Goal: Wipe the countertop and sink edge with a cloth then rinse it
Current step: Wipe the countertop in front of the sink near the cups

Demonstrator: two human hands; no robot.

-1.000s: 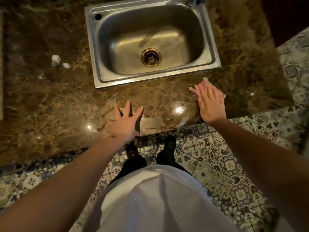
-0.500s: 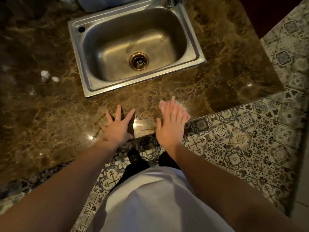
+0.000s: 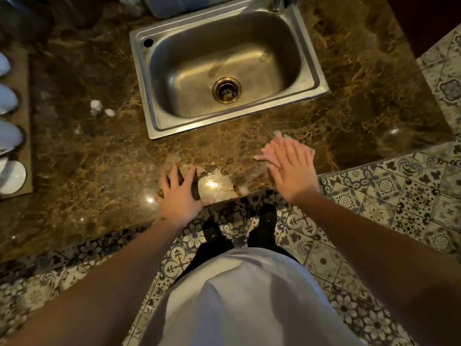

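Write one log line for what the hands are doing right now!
step: wiping countertop | right hand: flat on pink cloth | left hand: braced at counter edge | sink: dry, rinse not started

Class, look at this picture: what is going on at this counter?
A person is wiping the marble countertop in front of the steel sink. The right hand lies flat on a pink cloth, pressing it to the surface. The left hand rests spread near the counter's front edge. The sink is dry; no rinsing yet.

No readable text, label, brand, number or sign anywhere in the head view.
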